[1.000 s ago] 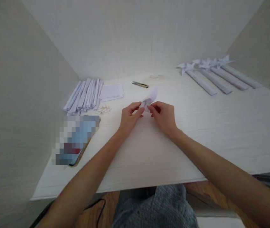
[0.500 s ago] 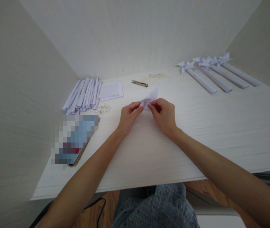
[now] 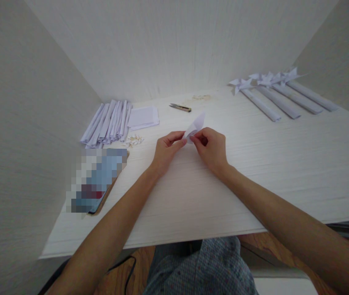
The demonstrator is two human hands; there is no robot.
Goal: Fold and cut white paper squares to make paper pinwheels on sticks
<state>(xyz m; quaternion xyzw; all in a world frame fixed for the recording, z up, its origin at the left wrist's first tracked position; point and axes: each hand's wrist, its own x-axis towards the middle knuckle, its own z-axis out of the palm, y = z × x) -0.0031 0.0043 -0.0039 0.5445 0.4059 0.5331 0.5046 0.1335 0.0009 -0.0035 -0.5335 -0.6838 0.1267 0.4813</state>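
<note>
A small folded piece of white paper (image 3: 196, 124) is pinched between both hands just above the white table (image 3: 254, 164). My left hand (image 3: 166, 152) grips its lower left corner with thumb and fingers. My right hand (image 3: 211, 148) grips it from the right, fingertips close to those of the left hand. The paper's pointed flap sticks up and to the right, away from me.
Far left lie a bundle of rolled paper sticks (image 3: 108, 122), a stack of white paper squares (image 3: 143, 117) and several small pins (image 3: 134, 141). A pair of snips (image 3: 180, 107) lies at the back. Several paper pinwheels on sticks (image 3: 273, 92) lie far right. A blurred phone (image 3: 97, 180) rests near left.
Both hands have kept their grip on the paper and shifted only slightly. The folded flap has tightened and now points more sharply upward.
</note>
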